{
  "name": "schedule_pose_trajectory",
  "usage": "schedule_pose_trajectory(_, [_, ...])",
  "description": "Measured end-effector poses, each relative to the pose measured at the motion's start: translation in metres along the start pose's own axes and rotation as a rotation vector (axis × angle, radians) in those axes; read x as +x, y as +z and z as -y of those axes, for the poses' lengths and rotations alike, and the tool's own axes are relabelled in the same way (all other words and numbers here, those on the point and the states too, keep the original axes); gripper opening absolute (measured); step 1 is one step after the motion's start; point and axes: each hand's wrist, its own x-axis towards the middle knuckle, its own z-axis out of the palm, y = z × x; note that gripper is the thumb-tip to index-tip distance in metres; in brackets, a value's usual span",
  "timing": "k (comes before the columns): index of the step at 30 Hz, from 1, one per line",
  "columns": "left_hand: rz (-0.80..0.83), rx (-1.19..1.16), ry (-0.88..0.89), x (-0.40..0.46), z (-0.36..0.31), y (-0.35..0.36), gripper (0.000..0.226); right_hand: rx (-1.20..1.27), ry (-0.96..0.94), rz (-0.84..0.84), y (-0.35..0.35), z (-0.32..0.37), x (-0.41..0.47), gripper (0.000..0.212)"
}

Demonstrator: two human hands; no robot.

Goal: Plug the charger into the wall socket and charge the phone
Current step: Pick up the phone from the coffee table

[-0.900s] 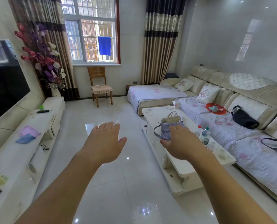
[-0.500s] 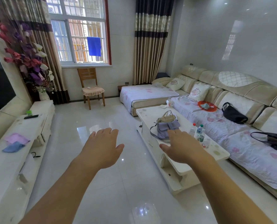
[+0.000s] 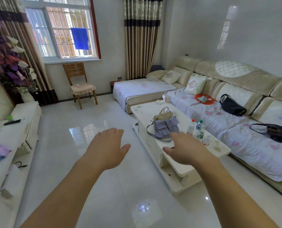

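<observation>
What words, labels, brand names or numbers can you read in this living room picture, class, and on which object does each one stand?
None can be read.
Red-capped bottle label: too blurred to read.
Green-capped bottle label: too blurred to read.
Sign outside the window: faint marks, unreadable.
Cushions: flower patterns only, no words.

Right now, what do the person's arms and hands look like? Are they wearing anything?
Both arms are bare as far up as the picture shows: no sleeves, gloves, watch or bracelet. The left hand and the right hand wear no rings that I can see. The fingers look short and rounded, though the wide-angle camera stretches the forearms long.
</observation>
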Motion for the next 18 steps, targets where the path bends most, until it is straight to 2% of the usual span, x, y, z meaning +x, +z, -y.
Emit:
schedule_pose_trajectory(11, [-0.008,-0.045,-0.015,0.143,-0.018,0.014,0.065,0.087,-0.027,-0.103,-0.018,-0.035,0.135,0.043])
schedule_pose_trajectory(18, [-0.034,-0.072,0.087,0.219,-0.017,0.043,0.065,0.133,0.051,-0.144,-0.007,-0.050,0.187,0.058])
